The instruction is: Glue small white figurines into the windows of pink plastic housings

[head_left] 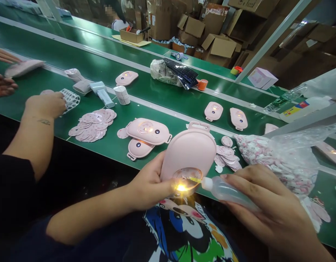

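Note:
My left hand (151,182) grips a pink rounded plastic device (191,149) with a strap loop at its top, held tilted before my chest. Near its lower end is a round recess, and a bright yellow light shines beside my thumb. In my right hand (268,203) is a translucent squeeze bottle (230,193), its white cap and thin yellowish tip reaching to the recess. Left of the device, two similar pink devices (148,131) lie stacked on the green bench. Round patterned stickers (228,157) are piled just to its right.
At left, a co-worker's hand (44,105) holds a white perforated piece (70,100) near a sticker pile (93,125). A plastic bag of small pink-and-white pieces (277,160) stands at right. More pink devices (213,111) lie along the green conveyor (168,98). A white post (274,40) slants across the right.

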Action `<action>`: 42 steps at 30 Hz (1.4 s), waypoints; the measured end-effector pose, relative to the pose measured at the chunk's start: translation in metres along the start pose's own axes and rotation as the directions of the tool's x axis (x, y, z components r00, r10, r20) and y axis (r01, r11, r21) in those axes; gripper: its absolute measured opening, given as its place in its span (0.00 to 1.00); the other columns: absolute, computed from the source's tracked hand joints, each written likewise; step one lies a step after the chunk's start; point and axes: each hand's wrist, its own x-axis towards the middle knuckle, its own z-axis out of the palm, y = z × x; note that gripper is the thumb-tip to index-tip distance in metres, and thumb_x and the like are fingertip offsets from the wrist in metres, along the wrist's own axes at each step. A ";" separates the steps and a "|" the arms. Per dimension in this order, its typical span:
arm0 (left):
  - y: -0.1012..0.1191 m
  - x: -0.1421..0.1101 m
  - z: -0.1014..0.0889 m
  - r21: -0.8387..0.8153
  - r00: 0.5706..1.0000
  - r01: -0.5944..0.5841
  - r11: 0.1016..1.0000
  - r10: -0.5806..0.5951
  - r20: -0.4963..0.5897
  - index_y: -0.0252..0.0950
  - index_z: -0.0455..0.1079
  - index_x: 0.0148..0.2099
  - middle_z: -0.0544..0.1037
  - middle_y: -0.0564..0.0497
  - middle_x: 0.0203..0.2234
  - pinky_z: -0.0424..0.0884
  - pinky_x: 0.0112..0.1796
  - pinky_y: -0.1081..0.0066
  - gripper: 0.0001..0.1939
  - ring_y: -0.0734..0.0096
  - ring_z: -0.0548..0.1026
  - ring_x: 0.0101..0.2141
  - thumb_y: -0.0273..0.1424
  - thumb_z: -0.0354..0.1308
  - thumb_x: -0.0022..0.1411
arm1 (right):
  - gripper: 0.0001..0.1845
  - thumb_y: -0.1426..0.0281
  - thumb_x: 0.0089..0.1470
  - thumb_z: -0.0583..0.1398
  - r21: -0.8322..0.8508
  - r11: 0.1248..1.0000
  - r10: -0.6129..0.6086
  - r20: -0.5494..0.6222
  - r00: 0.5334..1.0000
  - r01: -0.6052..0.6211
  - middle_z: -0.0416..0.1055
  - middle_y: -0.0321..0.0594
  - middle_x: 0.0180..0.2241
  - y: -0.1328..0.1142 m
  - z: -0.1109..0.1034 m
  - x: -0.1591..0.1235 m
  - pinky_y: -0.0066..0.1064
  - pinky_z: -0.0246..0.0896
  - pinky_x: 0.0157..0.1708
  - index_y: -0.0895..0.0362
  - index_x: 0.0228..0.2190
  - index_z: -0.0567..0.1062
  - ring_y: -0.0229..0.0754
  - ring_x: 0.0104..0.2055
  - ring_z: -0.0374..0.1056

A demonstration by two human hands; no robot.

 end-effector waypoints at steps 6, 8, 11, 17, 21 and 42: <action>0.001 0.002 0.004 0.004 1.000 0.005 1.000 -0.005 -0.005 0.41 0.70 0.56 0.81 0.44 0.47 0.79 0.42 0.64 0.27 0.51 0.79 0.46 0.30 0.70 0.54 | 0.15 0.75 0.59 0.60 -0.003 1.000 0.004 0.021 1.000 -0.004 0.69 0.42 0.37 0.002 -0.003 -0.008 0.38 0.61 0.35 0.55 0.49 0.70 0.43 0.37 0.65; 0.001 0.002 0.005 -0.006 1.000 0.004 1.000 -0.004 0.002 0.41 0.70 0.56 0.81 0.44 0.47 0.79 0.42 0.64 0.27 0.52 0.80 0.46 0.29 0.70 0.54 | 0.15 0.75 0.59 0.60 0.000 1.000 0.007 0.024 1.000 -0.007 0.69 0.42 0.36 0.002 -0.004 -0.008 0.37 0.61 0.35 0.55 0.48 0.70 0.43 0.37 0.64; 0.000 0.001 0.003 -0.002 1.000 -0.006 1.000 0.006 0.017 0.43 0.71 0.56 0.81 0.46 0.47 0.79 0.42 0.66 0.26 0.54 0.80 0.46 0.29 0.69 0.55 | 0.14 0.76 0.60 0.59 0.014 1.000 0.014 0.021 1.000 -0.014 0.69 0.42 0.36 0.000 -0.004 -0.009 0.37 0.61 0.34 0.55 0.48 0.70 0.43 0.36 0.65; -0.002 0.000 0.001 -0.004 1.000 0.015 1.000 -0.015 0.018 0.44 0.71 0.55 0.81 0.47 0.46 0.79 0.42 0.66 0.26 0.56 0.80 0.45 0.28 0.69 0.54 | 0.16 0.76 0.59 0.60 0.034 0.998 0.044 0.016 0.999 -0.044 0.69 0.42 0.36 0.001 -0.004 -0.014 0.37 0.61 0.34 0.53 0.49 0.70 0.45 0.37 0.65; -0.001 0.002 0.004 0.000 0.998 0.058 0.998 -0.058 -0.012 0.42 0.69 0.55 0.81 0.44 0.46 0.79 0.41 0.62 0.28 0.51 0.80 0.45 0.31 0.71 0.52 | 0.14 0.75 0.60 0.59 0.020 0.999 0.027 0.010 1.000 -0.027 0.68 0.42 0.36 0.001 -0.004 -0.015 0.38 0.60 0.33 0.55 0.48 0.70 0.43 0.36 0.64; -0.006 0.008 0.002 -0.001 0.997 0.070 0.998 -0.070 -0.014 0.40 0.68 0.56 0.80 0.43 0.48 0.77 0.42 0.63 0.28 0.51 0.78 0.47 0.31 0.70 0.54 | 0.14 0.77 0.57 0.60 0.069 0.997 0.050 -0.040 0.998 -0.047 0.69 0.41 0.37 0.001 -0.006 -0.013 0.34 0.60 0.37 0.56 0.45 0.72 0.41 0.38 0.64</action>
